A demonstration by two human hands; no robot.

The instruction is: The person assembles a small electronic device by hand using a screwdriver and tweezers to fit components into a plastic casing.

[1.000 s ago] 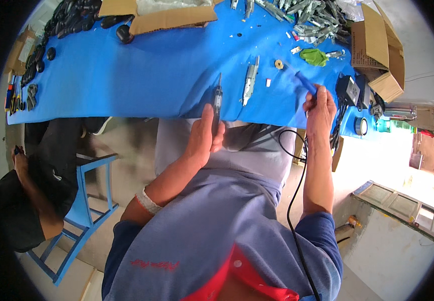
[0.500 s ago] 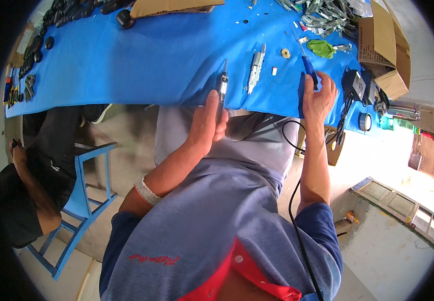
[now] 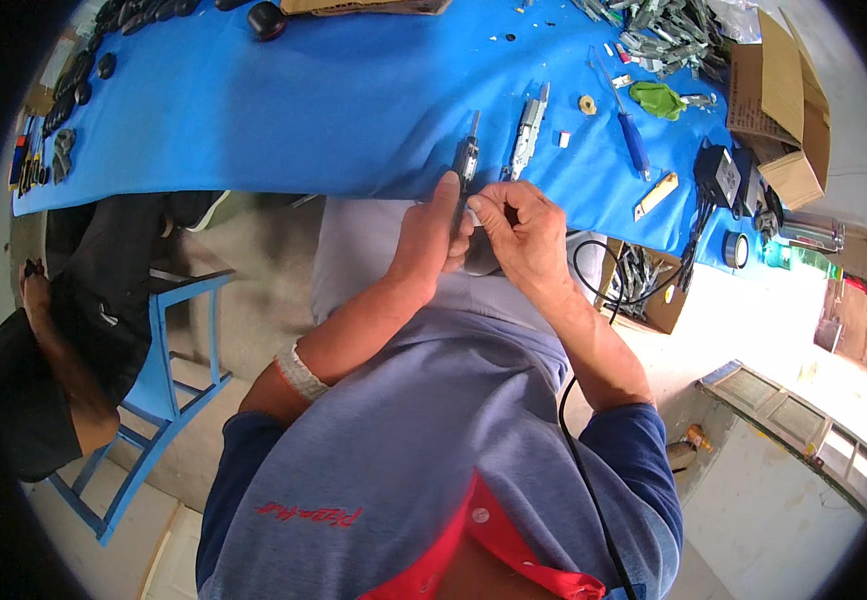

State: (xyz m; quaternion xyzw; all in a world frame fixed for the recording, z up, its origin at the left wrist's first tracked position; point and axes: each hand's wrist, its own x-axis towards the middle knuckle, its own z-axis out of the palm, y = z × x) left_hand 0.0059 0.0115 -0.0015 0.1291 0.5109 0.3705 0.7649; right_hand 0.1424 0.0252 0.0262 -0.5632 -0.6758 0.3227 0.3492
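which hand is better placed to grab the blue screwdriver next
Probably the right hand: it is nearer the blue screwdriver, though now close beside the dark device, which the left hand grips.

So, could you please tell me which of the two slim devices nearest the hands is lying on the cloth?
The pale grey device, right of the darker one; it rests on the blue cloth, whereas the left hand holds the darker one.

The left hand [image 3: 428,240] grips a dark device [image 3: 466,160]; the right hand [image 3: 531,240] pinches a small white piece [image 3: 472,216] beside it. Just beyond the right hand lies a grey part [image 3: 527,132]; farther to that hand's right, a screwdriver [image 3: 633,145].
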